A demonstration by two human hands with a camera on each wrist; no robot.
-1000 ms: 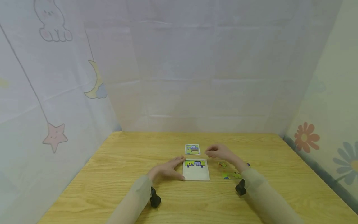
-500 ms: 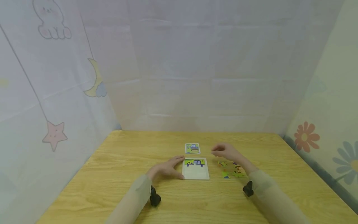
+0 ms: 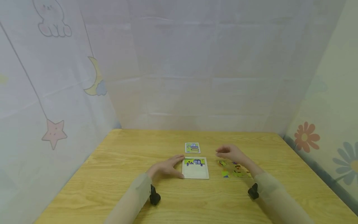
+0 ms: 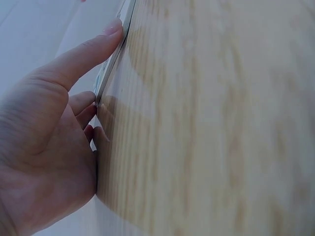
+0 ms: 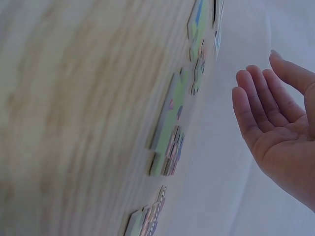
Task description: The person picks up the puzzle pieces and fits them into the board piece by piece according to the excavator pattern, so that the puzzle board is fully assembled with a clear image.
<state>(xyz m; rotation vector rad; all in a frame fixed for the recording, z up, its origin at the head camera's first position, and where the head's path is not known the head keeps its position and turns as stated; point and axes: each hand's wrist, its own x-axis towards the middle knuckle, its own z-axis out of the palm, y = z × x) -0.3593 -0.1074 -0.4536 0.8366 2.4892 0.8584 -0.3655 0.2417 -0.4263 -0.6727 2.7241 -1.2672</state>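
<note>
My left hand (image 3: 167,167) rests on the table at the left side of a white puzzle tray (image 3: 195,173). Its thumb (image 4: 83,56) touches the near left corner and its fingertips reach the far left corner. Along the tray's top lies a green strip of puzzle (image 3: 195,161) with a purple vehicle picture; the lower part shows bare white. My right hand (image 3: 230,153) hovers above the table, right of the tray, fingers loosely bent with nothing between them in the right wrist view. Below it lie several loose green puzzle pieces (image 5: 170,110), some partly hidden by the forearm in the head view.
A small picture card (image 3: 192,147) with a purple vehicle on green lies just beyond the tray. The wooden table (image 3: 134,146) meets cloth-covered walls at the back and sides. Black wrist cameras (image 3: 154,195) sit on both wrists.
My right hand has moved right, away from the tray, uncovering more of the loose pieces. The left hand has stayed at the tray's left edge. The head view has shifted slightly.
</note>
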